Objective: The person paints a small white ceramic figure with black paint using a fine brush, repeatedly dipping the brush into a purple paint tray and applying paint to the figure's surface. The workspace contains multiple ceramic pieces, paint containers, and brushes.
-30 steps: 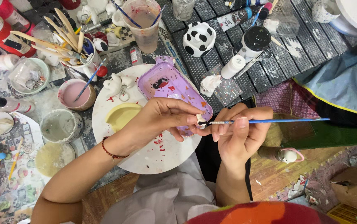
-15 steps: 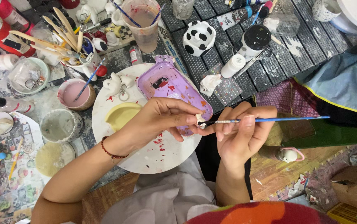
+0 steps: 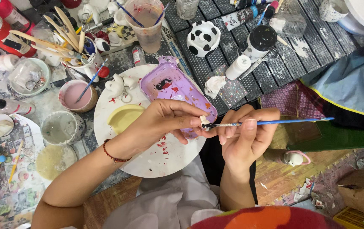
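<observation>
Nothing shifted: left hand (image 3: 165, 121) pinches figurine (image 3: 204, 121), right hand (image 3: 245, 138) grips paintbrush (image 3: 275, 122).

glossy purple plastic tray (image 3: 177, 87), paint-smeared white plate (image 3: 156, 159), rough wooden tabletop (image 3: 300, 42).

A dark slatted table (image 3: 317, 38), paint-smeared, carried a round white palette board (image 3: 148, 159), a black-and-white spotted figurine (image 3: 203, 38), a black-capped paint bottle (image 3: 259, 41), a small white bottle (image 3: 237, 67), a pink paint bowl (image 3: 77, 96) and a cup of murky water (image 3: 148, 25).
</observation>
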